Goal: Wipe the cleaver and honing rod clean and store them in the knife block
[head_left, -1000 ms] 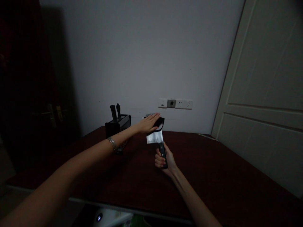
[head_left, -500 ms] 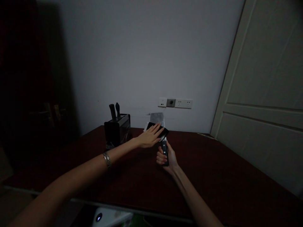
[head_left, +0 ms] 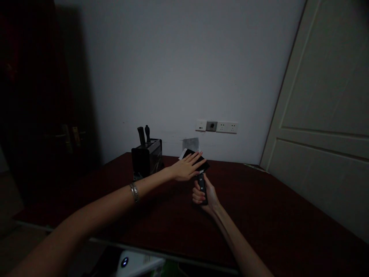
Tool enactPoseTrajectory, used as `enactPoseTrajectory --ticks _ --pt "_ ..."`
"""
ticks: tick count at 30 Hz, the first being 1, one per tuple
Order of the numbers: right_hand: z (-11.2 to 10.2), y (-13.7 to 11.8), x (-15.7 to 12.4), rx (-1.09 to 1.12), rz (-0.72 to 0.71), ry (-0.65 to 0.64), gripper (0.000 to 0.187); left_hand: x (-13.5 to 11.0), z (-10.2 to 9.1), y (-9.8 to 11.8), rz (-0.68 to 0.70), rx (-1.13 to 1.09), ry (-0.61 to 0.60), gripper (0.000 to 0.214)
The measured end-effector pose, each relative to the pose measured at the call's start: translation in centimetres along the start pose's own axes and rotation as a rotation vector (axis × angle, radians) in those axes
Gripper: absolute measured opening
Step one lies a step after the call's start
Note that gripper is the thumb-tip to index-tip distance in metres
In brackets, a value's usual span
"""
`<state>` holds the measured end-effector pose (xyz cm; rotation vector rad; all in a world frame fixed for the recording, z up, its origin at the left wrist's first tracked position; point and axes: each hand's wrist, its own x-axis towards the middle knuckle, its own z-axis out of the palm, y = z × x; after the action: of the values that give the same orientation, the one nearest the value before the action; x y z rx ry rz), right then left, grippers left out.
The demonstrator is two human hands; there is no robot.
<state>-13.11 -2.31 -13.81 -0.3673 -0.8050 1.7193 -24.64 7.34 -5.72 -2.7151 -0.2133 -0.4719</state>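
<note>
In the middle of the head view, my right hand [head_left: 205, 192] is wrapped around the black riveted handle [head_left: 202, 184] of a cleaver, whose broad grey blade [head_left: 190, 144] points toward the wall. Flat over the blade lies my left hand [head_left: 186, 166], fingers stretched and spread. Under those fingers is a black, flat piece [head_left: 202, 165] with a whitish edge; I cannot tell its material. It and the hand cover much of the blade. To the left stands a dark knife block [head_left: 147, 157] with two black handles sticking up.
The dark red-brown table [head_left: 248, 207] reaches back to the wall. Low on that wall are sockets [head_left: 220, 126]. A pale panelled door [head_left: 323, 154] borders the right side. Below the front edge, a white device with a lit display [head_left: 140, 262] shows.
The view has swung slightly left. My left hand and the black piece have slid a little toward the cleaver's handle. My right hand keeps its grip.
</note>
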Motion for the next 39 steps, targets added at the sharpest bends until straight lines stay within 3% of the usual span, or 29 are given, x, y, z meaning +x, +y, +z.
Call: enactPoseTrajectory --ticks 11,17,22,26,32,35,39 --pt "0.0 1.0 0.2 -0.041 0.045 0.030 0.054 1.1 -0.5 -0.3 -0.012 -0.084 0.069 0.042" --pt "-0.1 0.5 0.2 -0.096 -0.029 0.078 0.054 1.5 -0.4 -0.5 -0.022 -0.112 0.136 0.036" --pt "-0.6 0.4 0.6 -0.234 -0.058 0.227 0.044 0.6 -0.3 -1.5 -0.072 -0.105 0.152 0.037" --pt "-1.2 1.0 1.2 -0.427 -0.139 0.399 0.045 -0.3 -0.6 -1.9 -0.087 -0.101 0.136 0.037" --pt "-1.9 1.4 1.3 -0.743 -0.427 0.594 0.041 -0.9 -0.5 -2.0 -0.089 -0.080 0.106 0.039" --pt "-1.7 1.1 1.0 -1.007 -0.554 0.703 0.036 -1.1 -0.1 -2.0 -0.084 -0.073 0.096 0.039" --pt "-0.7 0.4 0.4 -1.503 -0.384 0.948 0.042 -1.3 0.7 -2.0 -0.092 -0.059 0.103 0.038"
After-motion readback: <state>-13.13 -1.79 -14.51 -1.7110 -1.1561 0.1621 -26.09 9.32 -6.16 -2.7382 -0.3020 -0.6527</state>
